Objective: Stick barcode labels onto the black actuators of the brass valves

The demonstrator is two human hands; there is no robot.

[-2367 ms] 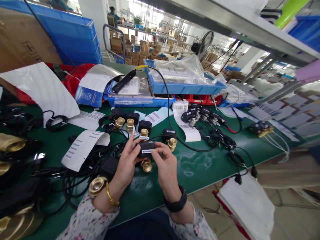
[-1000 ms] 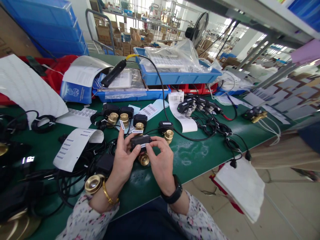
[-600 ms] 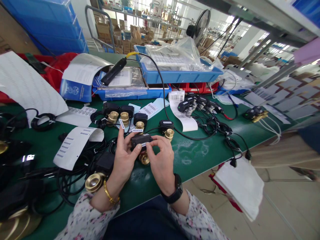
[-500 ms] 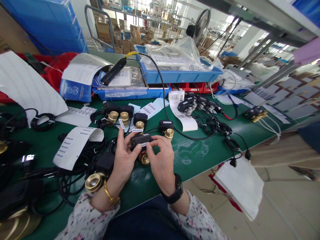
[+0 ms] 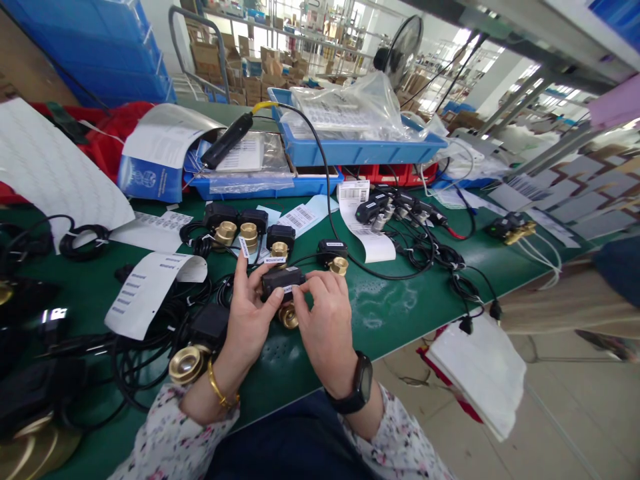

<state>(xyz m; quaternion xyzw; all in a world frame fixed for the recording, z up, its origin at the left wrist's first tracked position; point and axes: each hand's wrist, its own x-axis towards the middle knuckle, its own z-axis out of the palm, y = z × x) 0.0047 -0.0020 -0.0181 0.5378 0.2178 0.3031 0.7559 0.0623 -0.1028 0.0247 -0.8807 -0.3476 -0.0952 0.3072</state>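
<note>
My left hand (image 5: 249, 319) grips a motorized valve (image 5: 278, 277), a black box with a brass fitting (image 5: 289, 316) below it. Its thumb presses on the front of the box, and its index finger points up. Small white printed labels stick to that index fingertip (image 5: 244, 247) and to another left fingertip (image 5: 275, 261). Across the front of the black box lies a white label (image 5: 287, 289). My right hand (image 5: 326, 323) is closed, thumb and index finger at the label's right end. Another such valve (image 5: 334, 255) stands just behind my right hand.
More brass-and-black valves (image 5: 236, 230) stand behind my hands. A label sheet (image 5: 150, 293) lies over coiled black cables at left. Blue trays (image 5: 360, 153) line the back. Black connectors with cables (image 5: 395, 208) lie at right. The green table's front edge (image 5: 400, 343) is near my right wrist.
My right wrist has turned and shifted slightly to the right, showing more of the watch face. The fingertips stay at the label, and my left hand and the valve hold still.
</note>
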